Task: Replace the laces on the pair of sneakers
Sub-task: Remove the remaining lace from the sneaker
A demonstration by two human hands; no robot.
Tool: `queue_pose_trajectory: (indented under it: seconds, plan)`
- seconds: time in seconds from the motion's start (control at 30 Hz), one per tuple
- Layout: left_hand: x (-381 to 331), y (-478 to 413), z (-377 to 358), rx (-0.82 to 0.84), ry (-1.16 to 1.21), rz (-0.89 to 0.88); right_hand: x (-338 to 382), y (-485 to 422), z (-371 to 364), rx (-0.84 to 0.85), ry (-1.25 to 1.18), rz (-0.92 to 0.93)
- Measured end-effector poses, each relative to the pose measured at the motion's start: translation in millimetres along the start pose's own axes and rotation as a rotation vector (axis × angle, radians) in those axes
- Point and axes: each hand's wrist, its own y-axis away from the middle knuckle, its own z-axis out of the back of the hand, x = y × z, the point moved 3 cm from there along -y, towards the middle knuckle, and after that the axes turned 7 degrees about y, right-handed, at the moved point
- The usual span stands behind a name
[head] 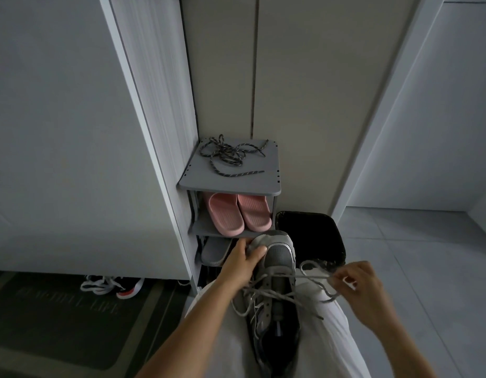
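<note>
Sneaker (pixel 277 271), grey, lies lengthwise on the person's lap, toe pointing away from the body and toward the shoe rack (pixel 231 184). Left hand (pixel 243 261) is clenched over the toe cap, thumb on top, steadying the shoe. Right hand (pixel 359 285) sits to the right of the sneaker, fingers pinched on a loop of the grey lace (pixel 313 276), which runs taut from the eyelets across to that grip; slack strands trail over the tongue and the pale trousers (pixel 326 334). Beyond the left grip, the rack's top shelf carries a loose dark speckled lace (pixel 231 156) in a tangle. One shelf down stands a pair of pink slippers (pixel 240 214); below that, just beside the left grip, a grey slipper (pixel 214 252). Beyond the right grip stands a black-lined bin (pixel 310 236). Far left of the left grip, another shoe (pixel 113 286) lies on the floor by a dark mat (pixel 67 320).
</note>
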Motion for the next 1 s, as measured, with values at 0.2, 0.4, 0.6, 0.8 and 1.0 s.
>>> queue_pose_trajectory:
  seconds: [0.2, 0.4, 0.6, 0.8, 1.0]
  plan:
    - [0, 5, 7, 0.022, 0.058, -0.003, 39, -8, -26, -0.038, 0.104, 0.206]
    - [-4, 5, 8, 0.087, -0.008, -0.020, 94, 3, -65, 0.031, 0.535, 0.351]
    - [-4, 0, 3, 0.106, -0.004, -0.047, 76, 2, -48, 0.285, 0.181, 0.165]
    - [-3, -3, 4, 0.098, 0.008, -0.040, 42, 9, 4, 0.340, -0.388, -0.084]
    - [1, 0, 7, 0.115, 0.100, 0.018, -1, 4, 11, 0.343, -0.055, -0.192]
